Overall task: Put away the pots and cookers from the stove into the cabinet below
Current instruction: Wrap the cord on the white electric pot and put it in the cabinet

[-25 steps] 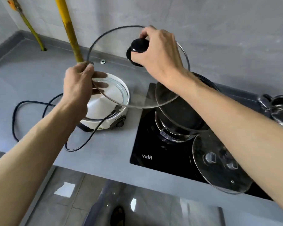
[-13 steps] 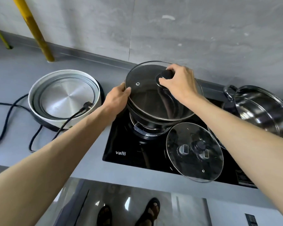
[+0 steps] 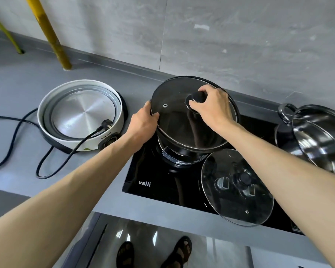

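A black pot (image 3: pixel 184 150) stands on the left burner of the black glass stove (image 3: pixel 149 176). A glass lid (image 3: pixel 178 122) lies on top of it. My right hand (image 3: pixel 211 108) grips the lid's black knob. My left hand (image 3: pixel 143 121) holds the left rim of the lid and pot. A white electric cooker (image 3: pixel 79 117), uncovered, sits on the counter to the left, its black cord (image 3: pixel 52 163) trailing forward. A second glass lid (image 3: pixel 238 188) lies flat at the stove's front. A steel pot (image 3: pixel 321 136) stands tilted at the right edge.
The grey counter (image 3: pixel 17 89) runs left of the stove, with a yellow pipe (image 3: pixel 50 35) rising at the back wall. The counter's front edge is close below my arms; floor tiles and sandalled feet (image 3: pixel 155 252) show under it.
The glass lid went from above the white cooker across to the black pot and now lies on it. Both hands travelled right with it; the view shifted right too.
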Tool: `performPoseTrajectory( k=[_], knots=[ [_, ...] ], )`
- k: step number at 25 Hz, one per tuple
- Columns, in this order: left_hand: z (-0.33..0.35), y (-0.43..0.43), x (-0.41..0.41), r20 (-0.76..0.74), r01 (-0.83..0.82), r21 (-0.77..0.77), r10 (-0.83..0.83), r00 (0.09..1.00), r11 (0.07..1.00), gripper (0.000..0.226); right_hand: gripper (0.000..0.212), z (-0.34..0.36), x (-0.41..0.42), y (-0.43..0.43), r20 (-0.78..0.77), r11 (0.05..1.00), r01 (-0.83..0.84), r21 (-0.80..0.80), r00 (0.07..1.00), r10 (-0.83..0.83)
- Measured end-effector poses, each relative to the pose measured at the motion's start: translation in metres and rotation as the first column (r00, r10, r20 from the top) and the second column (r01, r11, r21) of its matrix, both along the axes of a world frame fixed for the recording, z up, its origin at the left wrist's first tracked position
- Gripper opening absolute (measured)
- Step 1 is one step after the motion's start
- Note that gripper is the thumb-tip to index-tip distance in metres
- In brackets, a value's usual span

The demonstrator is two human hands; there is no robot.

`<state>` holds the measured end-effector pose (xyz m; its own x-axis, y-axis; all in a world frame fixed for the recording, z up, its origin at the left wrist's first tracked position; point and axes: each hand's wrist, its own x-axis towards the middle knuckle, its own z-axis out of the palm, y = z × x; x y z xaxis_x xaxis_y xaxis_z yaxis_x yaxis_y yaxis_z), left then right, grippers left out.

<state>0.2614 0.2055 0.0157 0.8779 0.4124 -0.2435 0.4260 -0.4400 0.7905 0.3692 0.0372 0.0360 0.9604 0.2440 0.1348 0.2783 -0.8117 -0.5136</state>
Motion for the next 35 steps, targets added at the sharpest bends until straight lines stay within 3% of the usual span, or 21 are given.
performPoseTrajectory(
  k=[9, 15, 19, 21, 24, 27, 30, 33, 35],
  knots=[
    [-0.008, 0.001, 0.001, 0.043, 0.009, 0.004, -0.009, 0.999, 1.000, 0.043, 0.035, -0.002, 0.000, -0.003, 0.015, 0.999, 0.031, -0.027, 0.999, -0.030],
    [-0.013, 0.003, 0.004, 0.046, 0.015, -0.004, -0.015, 0.999, 1.000, 0.041, 0.038, -0.002, -0.002, -0.001, -0.044, 0.999, 0.029, -0.032, 0.999, -0.030],
    [-0.006, 0.011, -0.004, 0.074, -0.021, -0.088, 0.028, 0.997, 0.996, 0.036, 0.054, 0.007, -0.013, 0.016, 0.053, 0.946, 0.071, -0.317, 0.997, -0.057],
    [-0.003, 0.031, -0.013, 0.129, -0.103, -0.213, 0.133, 0.983, 0.972, 0.033, 0.056, 0.017, -0.029, 0.036, 0.166, 0.950, 0.018, -0.312, 0.985, 0.036],
    [-0.002, 0.089, -0.043, 0.215, -0.217, -0.302, 0.288, 0.933, 0.928, 0.024, 0.034, 0.023, -0.065, 0.083, 0.219, 0.919, -0.350, -0.180, 0.897, 0.384],
    [-0.015, 0.168, -0.087, 0.215, -0.450, -0.123, 0.467, 0.858, 0.884, 0.028, 0.035, 0.004, -0.108, 0.135, -0.013, 0.741, -0.659, -0.133, 0.748, 0.663],
    [-0.053, 0.250, -0.132, 0.048, -0.557, 0.213, 0.561, 0.826, 0.803, 0.045, 0.047, -0.033, -0.135, 0.187, -0.095, 0.588, -0.769, -0.249, 0.624, 0.776],
    [-0.091, 0.305, -0.161, -0.270, -0.255, 0.463, 0.409, 0.872, 0.849, 0.082, 0.044, -0.062, -0.144, 0.219, -0.101, 0.492, -0.789, -0.369, 0.560, 0.822],
    [-0.106, 0.334, -0.167, -0.348, -0.069, 0.566, 0.313, 0.884, 0.822, 0.106, 0.031, -0.075, -0.145, 0.233, -0.091, 0.496, -0.799, -0.341, 0.553, 0.828]
  ],
)
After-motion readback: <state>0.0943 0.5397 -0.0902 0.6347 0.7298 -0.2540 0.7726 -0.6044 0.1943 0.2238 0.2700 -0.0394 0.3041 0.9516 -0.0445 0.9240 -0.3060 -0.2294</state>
